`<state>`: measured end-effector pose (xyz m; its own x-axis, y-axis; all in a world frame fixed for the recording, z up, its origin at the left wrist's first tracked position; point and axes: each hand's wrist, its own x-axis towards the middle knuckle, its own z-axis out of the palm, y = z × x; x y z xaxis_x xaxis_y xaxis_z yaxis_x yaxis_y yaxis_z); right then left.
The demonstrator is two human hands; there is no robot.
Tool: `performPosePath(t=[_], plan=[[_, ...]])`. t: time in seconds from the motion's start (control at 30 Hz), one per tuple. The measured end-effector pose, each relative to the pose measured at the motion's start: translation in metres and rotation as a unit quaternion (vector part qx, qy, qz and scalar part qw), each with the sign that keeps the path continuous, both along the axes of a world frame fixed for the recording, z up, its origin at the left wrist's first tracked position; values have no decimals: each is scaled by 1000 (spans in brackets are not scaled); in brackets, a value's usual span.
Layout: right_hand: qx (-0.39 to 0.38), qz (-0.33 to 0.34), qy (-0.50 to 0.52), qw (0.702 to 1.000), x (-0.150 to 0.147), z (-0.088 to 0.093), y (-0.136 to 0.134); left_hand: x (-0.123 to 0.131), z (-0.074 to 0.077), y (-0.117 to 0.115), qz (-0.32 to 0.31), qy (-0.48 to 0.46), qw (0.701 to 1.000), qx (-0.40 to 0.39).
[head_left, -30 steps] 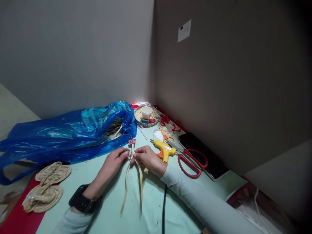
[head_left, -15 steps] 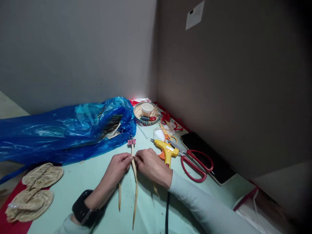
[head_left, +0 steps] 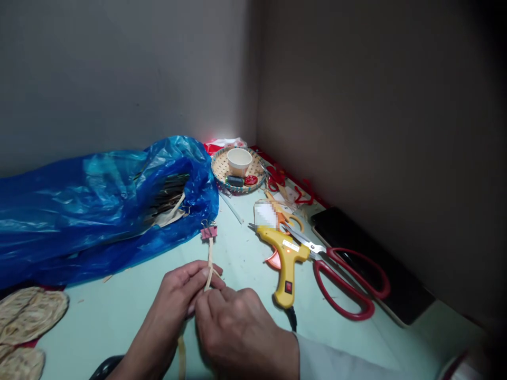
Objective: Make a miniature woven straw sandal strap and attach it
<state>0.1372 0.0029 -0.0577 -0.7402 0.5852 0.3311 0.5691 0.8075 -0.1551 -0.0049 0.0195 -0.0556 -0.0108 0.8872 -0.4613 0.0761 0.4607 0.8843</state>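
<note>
A narrow pale plant-fibre strip [head_left: 210,252] runs toward me from a pink binder clip [head_left: 209,232] on the table. My left hand [head_left: 180,287] pinches this strip between thumb and fingers below the clip. Close against it, my right hand [head_left: 241,327] is closed with its fingertips at the strands, and its knuckles hide part of them. One loose strip end [head_left: 181,356] hangs below the left hand. To the right of my hands lie a yellow hot glue gun [head_left: 287,264] and large scissors with red handles [head_left: 344,285].
A blue plastic bag [head_left: 99,211] of dark stalks lies at left. Braided pale fibre pieces [head_left: 31,316] sit at the left edge. Farther back stands a woven tray [head_left: 222,177] with a paper cup [head_left: 239,160]. A black phone or tablet [head_left: 400,285] rests by the right wall.
The view has moved closer and lower. Both hands are nearer to me along the strip, and my right hand has turned with its knuckles upward, over the strands.
</note>
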Motion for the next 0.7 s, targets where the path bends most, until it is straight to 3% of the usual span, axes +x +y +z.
performPosePath(t=[0.1, 0.2, 0.3, 0.37, 0.5, 0.6, 0.7], plan=[[-26, -37, 31, 998, -3, -15, 0, -1, 3, -2, 20, -12, 999, -42], [-137, -106, 74, 982, -1, -18, 0, 0, 8, -2, 46, -44, 995, -81], [-211, -161, 147, 953, 2, -5, 1, 2, 15, -2, 76, -100, 985, -116], [-221, -240, 172, 930, 3, 8, 2, 3, 19, 0, 92, -117, 978, -145], [-303, -333, 179, 875, 1, 29, 4, 4, 24, 1, 83, -135, 972, -172], [-410, -330, 161, 835, 2, 34, 11, 3, 25, 0, 86, -161, 965, -187], [-443, -251, 100, 855, 5, 30, 23, 3, 21, -2, 80, -168, 967, -173]])
